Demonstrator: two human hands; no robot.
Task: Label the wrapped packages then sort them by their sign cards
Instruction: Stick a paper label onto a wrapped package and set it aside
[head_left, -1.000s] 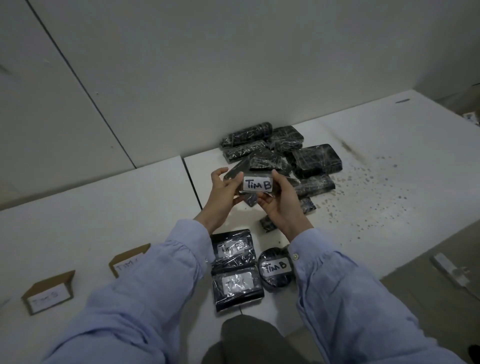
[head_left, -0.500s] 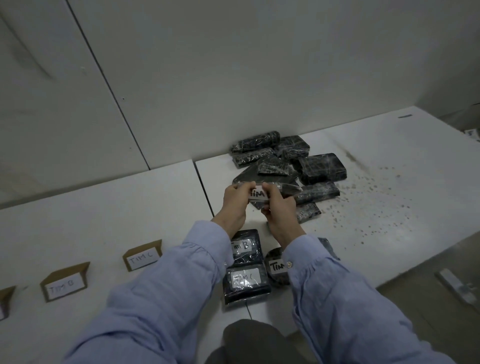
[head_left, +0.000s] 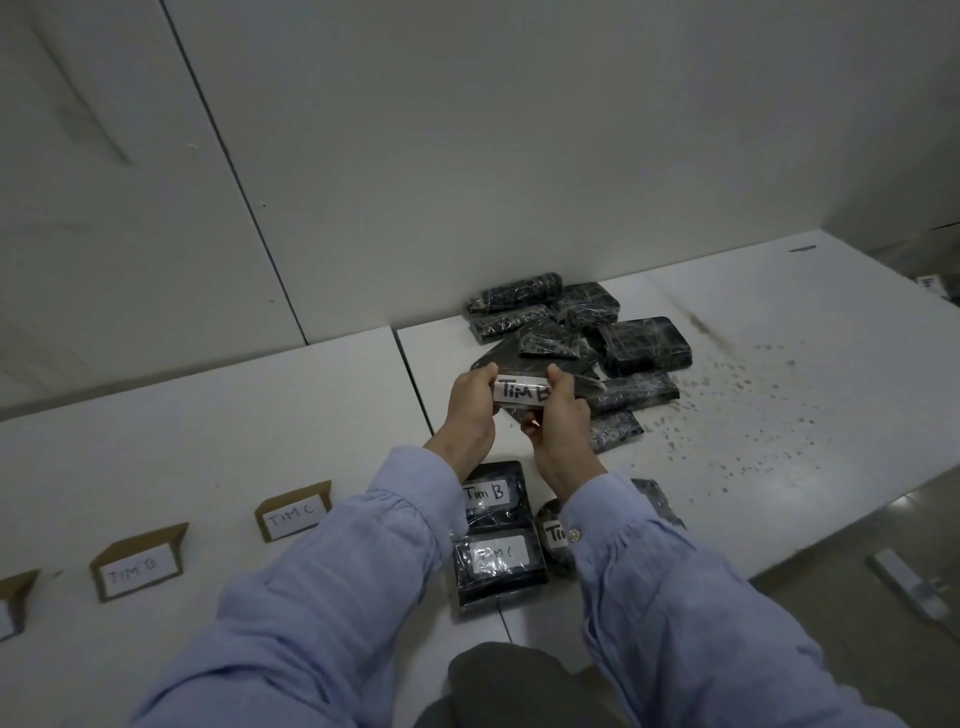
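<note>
Here, the white tabletop (head_left: 779, 364) carried a pile of black wrapped packages (head_left: 644, 345) against its far edge. Three labelled packages (head_left: 498, 564) lay at the near edge, partly under the sleeves. Folded sign cards reading TIM C (head_left: 293, 512) and TIM B (head_left: 137, 564) stood toward the left. Just before the pile, the left hand (head_left: 470, 410) and right hand (head_left: 563, 421) each gripped one end of a package labelled Tim B (head_left: 519, 393).

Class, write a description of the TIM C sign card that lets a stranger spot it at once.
Look at the left-hand white table. A row of brown folded cards stands along it; the TIM C sign card is the rightmost, closest to the blue left sleeve. Its neighbour reads TIM B.
</note>
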